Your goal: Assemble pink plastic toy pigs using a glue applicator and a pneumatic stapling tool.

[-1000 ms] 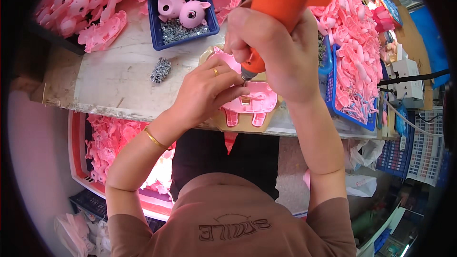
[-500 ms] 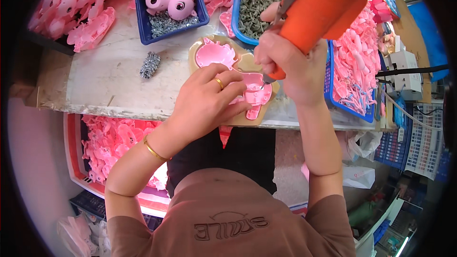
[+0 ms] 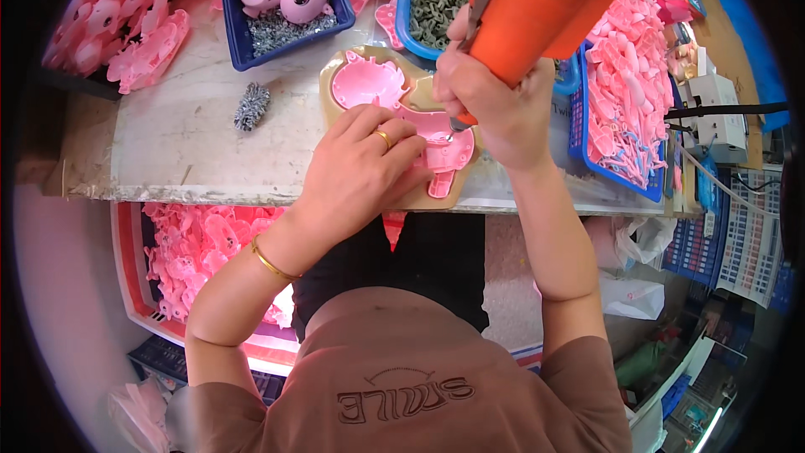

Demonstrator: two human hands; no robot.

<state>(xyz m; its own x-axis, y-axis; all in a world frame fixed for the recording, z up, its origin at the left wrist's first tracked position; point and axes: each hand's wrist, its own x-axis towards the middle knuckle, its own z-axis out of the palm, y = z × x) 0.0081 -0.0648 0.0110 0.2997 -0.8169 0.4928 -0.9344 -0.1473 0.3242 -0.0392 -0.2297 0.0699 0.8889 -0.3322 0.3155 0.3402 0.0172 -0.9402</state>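
An open pink plastic toy shell half (image 3: 362, 81), animal-shaped with a round head and a body, lies in a tan shaped holder (image 3: 328, 94) at the table's front edge. My left hand (image 3: 356, 155), with a ring and a bracelet, has its bent fingers pressed over the shell's middle, steadying it; some fingertips are hidden. My right hand (image 3: 496, 101) is wrapped round an orange power screwdriver (image 3: 541, 21), tilted with its tip down at the shell's body. Whether a screw sits under the tip is too small to tell.
A navy bin (image 3: 245, 60) holds silver screws and a lilac toy part. Beside it, a light-blue tub (image 3: 404, 23) has dark screws. A clump of silver screws (image 3: 251, 106) lies left. Pink parts fill a blue basket (image 3: 579, 113) at right, a crate (image 3: 126, 260) below and the far left.
The screwdriver and my right hand have shifted slightly left, its tip moving to another spot on the shell. The whole table appears shifted a little left. My left hand stays on the shell.
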